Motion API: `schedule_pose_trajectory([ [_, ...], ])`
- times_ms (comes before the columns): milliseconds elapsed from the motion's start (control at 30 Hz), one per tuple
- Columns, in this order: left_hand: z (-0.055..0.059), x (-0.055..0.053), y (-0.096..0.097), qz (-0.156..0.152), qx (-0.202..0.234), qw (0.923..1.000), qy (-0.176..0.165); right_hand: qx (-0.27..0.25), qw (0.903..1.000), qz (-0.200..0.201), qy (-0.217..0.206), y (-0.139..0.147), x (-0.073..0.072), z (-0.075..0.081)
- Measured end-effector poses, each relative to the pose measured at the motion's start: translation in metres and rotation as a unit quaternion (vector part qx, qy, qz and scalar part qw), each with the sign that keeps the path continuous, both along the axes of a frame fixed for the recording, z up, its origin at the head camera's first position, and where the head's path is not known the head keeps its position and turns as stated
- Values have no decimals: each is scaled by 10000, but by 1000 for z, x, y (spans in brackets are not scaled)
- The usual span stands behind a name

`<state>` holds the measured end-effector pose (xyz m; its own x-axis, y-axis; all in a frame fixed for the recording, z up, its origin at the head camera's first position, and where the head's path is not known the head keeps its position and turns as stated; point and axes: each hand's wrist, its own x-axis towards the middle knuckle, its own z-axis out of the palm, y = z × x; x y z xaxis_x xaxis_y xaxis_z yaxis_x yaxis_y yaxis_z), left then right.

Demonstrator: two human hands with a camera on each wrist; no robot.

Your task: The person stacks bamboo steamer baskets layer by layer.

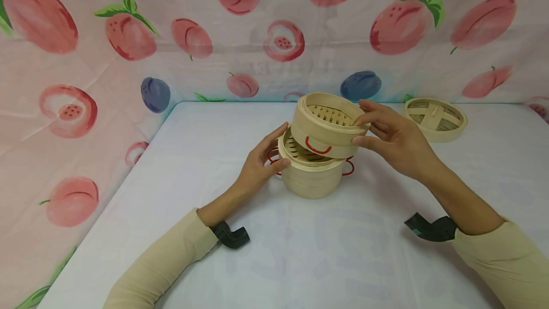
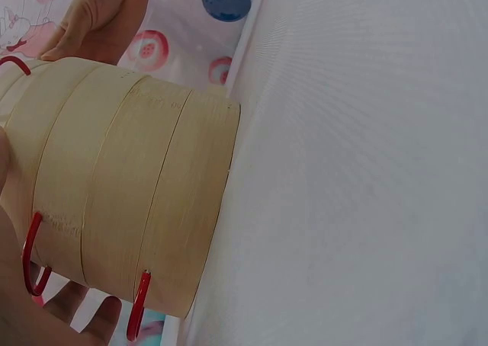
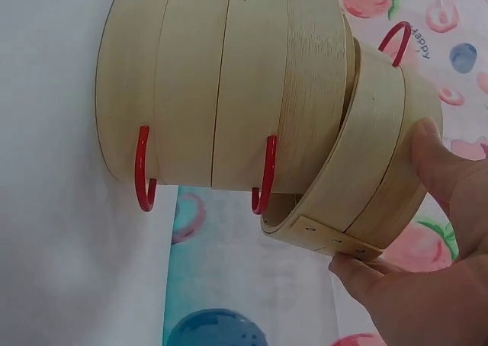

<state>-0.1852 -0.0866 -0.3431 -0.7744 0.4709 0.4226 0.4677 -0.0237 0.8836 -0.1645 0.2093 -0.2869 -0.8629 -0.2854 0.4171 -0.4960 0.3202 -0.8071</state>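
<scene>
Beige sleeves (image 1: pixel 499 263) are lying nearest the camera, wrapping my forearms, with a dark device (image 1: pixel 431 228) showing under my right wrist and another under my left. Out at the grip, my right hand (image 1: pixel 399 139) is pinching the upper steamer (image 1: pixel 317 130) at its right side, the thumb pressing on the outer wall and a finger reaching over the rim. That steamer is sitting to the left of my right fingers, tilting over the lower steamer (image 1: pixel 313 182) and overhanging its rim; how fully the two are touching, I cannot tell. Its slatted floor (image 1: pixel 330 114) is showing inside, and its red handle (image 1: pixel 318 151) is facing me.

My left hand (image 1: pixel 255 163) is gripping the lower steamer at its left side, the thumb lying against the near wall just below the rim and the fingers wrapping behind. That one is standing upright on the white table (image 1: pixel 364 256), to the right of my left palm, with red side handles (image 3: pixel 142 167) sticking out at two levels.

Farther out, beyond my right hand, a round bamboo lid (image 1: pixel 443 136) is lying near the table's far edge, crossed straps facing up. Behind everything, a fruit-printed cloth (image 1: pixel 116 85) is hanging.
</scene>
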Motion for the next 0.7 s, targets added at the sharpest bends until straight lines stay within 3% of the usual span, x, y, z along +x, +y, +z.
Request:
schedule_pose_trajectory([
  [533, -2, 1, 1, -28, 108, 9999, 100, 208, 9990, -97, 373, -10, 6, 0],
  [700, -2, 1, 1, -31, 149, 9999, -17, 161, 9984, -64, 537, -14, 8, 0],
])
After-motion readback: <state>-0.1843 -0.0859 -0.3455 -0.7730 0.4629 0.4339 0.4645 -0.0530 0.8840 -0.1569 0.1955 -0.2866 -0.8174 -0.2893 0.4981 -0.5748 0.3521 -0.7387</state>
